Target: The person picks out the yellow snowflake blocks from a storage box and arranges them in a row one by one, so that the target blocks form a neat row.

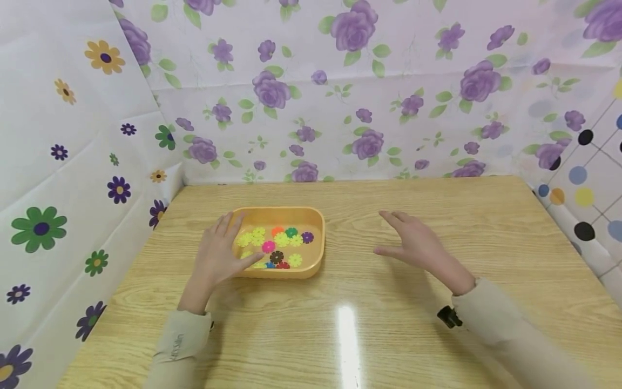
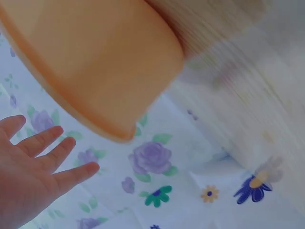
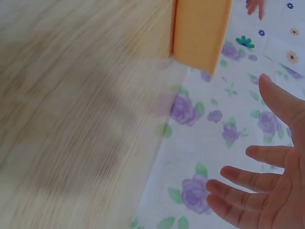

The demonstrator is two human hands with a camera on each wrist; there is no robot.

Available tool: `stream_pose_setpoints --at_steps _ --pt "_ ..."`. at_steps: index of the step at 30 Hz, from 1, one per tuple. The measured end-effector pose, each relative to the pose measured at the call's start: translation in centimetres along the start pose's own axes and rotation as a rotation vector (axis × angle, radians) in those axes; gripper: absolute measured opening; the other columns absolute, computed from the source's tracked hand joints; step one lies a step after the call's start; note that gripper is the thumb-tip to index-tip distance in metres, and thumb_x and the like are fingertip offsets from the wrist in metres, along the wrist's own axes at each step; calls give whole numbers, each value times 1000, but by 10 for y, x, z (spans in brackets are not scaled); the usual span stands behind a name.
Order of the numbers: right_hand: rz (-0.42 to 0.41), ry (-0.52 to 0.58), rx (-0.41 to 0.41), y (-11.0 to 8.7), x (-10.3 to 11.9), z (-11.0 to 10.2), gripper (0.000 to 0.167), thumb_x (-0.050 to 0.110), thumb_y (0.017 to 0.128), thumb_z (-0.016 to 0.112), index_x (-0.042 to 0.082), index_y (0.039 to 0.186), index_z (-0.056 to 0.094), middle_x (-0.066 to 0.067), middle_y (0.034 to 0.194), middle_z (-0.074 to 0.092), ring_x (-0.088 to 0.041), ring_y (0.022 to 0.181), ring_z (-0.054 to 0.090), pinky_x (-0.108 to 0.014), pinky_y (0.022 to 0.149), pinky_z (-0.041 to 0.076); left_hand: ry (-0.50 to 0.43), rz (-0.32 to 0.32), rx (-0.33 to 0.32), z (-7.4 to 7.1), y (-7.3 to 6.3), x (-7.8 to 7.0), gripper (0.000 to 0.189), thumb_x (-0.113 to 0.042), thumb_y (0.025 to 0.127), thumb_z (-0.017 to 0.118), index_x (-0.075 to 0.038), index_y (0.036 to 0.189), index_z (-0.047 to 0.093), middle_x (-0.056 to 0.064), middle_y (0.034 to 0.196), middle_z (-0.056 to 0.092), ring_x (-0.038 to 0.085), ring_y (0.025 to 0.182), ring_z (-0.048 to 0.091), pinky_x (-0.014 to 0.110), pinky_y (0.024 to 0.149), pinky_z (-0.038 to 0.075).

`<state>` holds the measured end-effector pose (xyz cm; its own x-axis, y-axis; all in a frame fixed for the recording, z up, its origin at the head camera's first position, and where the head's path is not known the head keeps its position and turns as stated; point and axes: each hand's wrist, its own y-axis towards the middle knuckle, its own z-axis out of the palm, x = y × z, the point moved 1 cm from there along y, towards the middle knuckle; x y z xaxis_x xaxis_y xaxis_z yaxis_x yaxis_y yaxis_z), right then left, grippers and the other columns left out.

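An orange plastic basin (image 1: 316, 254) stands on the wooden table, left of the middle. Several flower-shaped plastic discs (image 1: 276, 257) lie in it, mostly yellow, with pink, black, green, purple, orange, blue and red ones. My left hand (image 1: 218, 251) hovers over the basin's left end, fingers spread and thumb apart, holding nothing. In the left wrist view its fingers (image 2: 71, 176) stretch out beside the basin's outer wall (image 2: 109, 62). Over the table to the right of the basin, my right hand (image 1: 415, 240) is held in the air with straight, parted fingers (image 3: 252, 179) and nothing in it.
The wood-grain table (image 1: 389, 335) carries a bright light reflection in front. A cloth with purple roses (image 1: 272, 89) hangs behind it. Flower-printed cloth (image 1: 41, 229) covers the left side, and dotted cloth (image 1: 583, 197) the right. A black strap (image 1: 449, 317) shows at the right cuff.
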<state>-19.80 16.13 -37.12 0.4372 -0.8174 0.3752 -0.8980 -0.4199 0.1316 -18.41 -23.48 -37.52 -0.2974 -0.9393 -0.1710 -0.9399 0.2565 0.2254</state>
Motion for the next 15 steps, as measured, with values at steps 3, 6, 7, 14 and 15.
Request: stream_pose_setpoints --at_steps 3,6,7,14,15 --pt "-33 37 1 9 8 3 75 40 78 70 1 135 41 -24 125 51 -39 106 52 -51 84 43 -46 -14 -9 -2 -4 9 99 -60 73 62 -6 145 20 27 142 25 45 127 24 59 100 21" --pt "-56 93 9 17 17 7 68 36 78 70 -1 130 47 -21 115 58 -33 94 59 -45 77 48 -105 -62 24 -3 -8 22 104 -59 71 65 -4 145 17 28 142 24 47 126 25 60 99 22" --pt "-59 110 14 20 20 8 66 35 78 71 -1 128 49 -20 112 60 -30 88 61 -42 74 49 -125 -82 42 -3 -9 26 106 -59 70 66 -4 145 16 28 142 23 48 126 24 61 98 22" --pt "-53 282 44 43 39 17 56 30 77 73 1 122 56 -15 96 65 -21 75 62 -33 65 50 -289 -177 164 3 -12 50 114 -51 70 72 -4 146 1 30 145 15 49 129 18 62 99 19" --pt "-52 302 50 46 41 19 55 29 77 73 1 122 56 -15 96 65 -22 76 62 -33 66 51 -305 -184 179 4 -12 52 114 -50 70 72 -4 146 0 30 144 16 49 128 19 61 99 20"
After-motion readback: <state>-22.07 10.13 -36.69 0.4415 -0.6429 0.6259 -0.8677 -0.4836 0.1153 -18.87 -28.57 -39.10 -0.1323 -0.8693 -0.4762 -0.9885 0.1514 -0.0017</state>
